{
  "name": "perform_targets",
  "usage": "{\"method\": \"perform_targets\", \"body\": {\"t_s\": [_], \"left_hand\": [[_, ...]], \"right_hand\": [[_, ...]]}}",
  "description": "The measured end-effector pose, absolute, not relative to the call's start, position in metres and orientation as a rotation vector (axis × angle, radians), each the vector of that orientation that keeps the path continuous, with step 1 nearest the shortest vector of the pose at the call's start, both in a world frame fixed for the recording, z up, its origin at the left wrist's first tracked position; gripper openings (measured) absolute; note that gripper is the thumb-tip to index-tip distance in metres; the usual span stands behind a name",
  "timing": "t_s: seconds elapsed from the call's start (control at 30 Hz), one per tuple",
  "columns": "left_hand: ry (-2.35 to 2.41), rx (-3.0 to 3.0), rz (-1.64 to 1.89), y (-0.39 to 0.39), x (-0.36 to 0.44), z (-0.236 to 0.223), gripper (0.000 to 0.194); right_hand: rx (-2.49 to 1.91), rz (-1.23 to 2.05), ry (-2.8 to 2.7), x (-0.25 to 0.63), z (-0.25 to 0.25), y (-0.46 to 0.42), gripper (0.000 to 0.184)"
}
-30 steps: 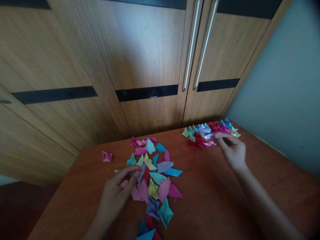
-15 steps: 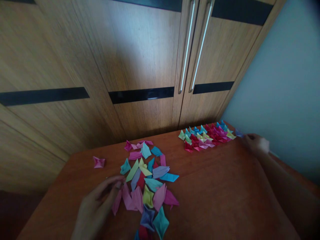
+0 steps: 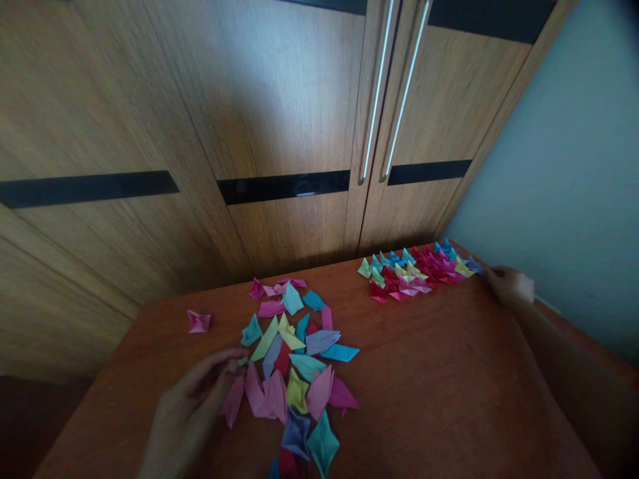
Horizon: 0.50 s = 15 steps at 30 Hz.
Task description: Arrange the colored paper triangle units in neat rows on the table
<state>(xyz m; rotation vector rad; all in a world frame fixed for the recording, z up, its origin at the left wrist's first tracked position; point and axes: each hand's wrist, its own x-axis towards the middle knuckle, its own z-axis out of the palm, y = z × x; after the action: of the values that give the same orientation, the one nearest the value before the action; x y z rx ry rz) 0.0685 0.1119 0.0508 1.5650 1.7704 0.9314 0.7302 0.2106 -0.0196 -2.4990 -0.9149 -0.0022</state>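
My right hand [image 3: 510, 286] reaches to the far right corner, its fingertips closed on a lavender folded paper boat [image 3: 474, 265]. That boat stands at the right end of the rows of colourful paper boats [image 3: 407, 286], beside a yellow one. My left hand [image 3: 194, 396] is at the left side of the loose heap, thumb and fingers pinched around a small pale green folded paper, mostly hidden. Just below its fingertips lies a pink folded paper [image 3: 232, 402]. The heap also has a yellow piece [image 3: 297, 391], a purple one [image 3: 296, 432] and a teal one [image 3: 323, 444].
All of it lies on a reddish-brown wooden tabletop [image 3: 424, 379]. A single pink folded piece [image 3: 198, 321] sits apart on the left. Wooden cabinet doors [image 3: 289, 86] with long metal handles [image 3: 407, 93] rise behind the table, and a pale wall [image 3: 559, 186] borders the right.
My right hand has shifted slightly left, bringing the lavender paper boat up against the end of the rows. My left hand stays nearly in place, with a pale green tip now showing at its fingers.
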Motion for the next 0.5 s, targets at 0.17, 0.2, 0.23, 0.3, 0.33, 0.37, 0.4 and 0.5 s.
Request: {"method": "perform_targets", "body": {"t_s": [0.17,0.2,0.23,0.3,0.33,0.37,0.4,0.5], "left_hand": [[1.754,1.534,0.941,0.112,0.07,0.053,0.035],[1.748,1.534,0.951,0.112,0.07,0.053,0.034],[1.745,1.534,0.96,0.113,0.07,0.052,0.034],[1.754,1.511,0.981,0.113,0.069,0.052,0.033],[1.759,1.488,0.987,0.113,0.069,0.053,0.033],[1.765,1.459,0.993,0.113,0.069,0.054,0.032],[1.77,1.432,0.998,0.112,0.069,0.055,0.032],[1.792,1.396,1.038,0.112,0.067,0.062,0.033]], "right_hand": [[-2.525,0.015,-0.937,0.735,-0.024,0.215,0.043],[-2.53,0.012,-0.941,0.736,-0.025,0.216,0.043],[-2.534,0.008,-0.946,0.737,-0.026,0.216,0.044],[-2.535,0.002,-0.962,0.738,-0.029,0.217,0.043],[-2.531,0.001,-0.972,0.739,-0.03,0.217,0.043],[-2.525,0.0,-0.982,0.74,-0.031,0.217,0.042],[-2.519,-0.001,-0.987,0.742,-0.033,0.217,0.042],[-2.493,-0.004,-0.971,0.745,-0.036,0.216,0.041]]}}
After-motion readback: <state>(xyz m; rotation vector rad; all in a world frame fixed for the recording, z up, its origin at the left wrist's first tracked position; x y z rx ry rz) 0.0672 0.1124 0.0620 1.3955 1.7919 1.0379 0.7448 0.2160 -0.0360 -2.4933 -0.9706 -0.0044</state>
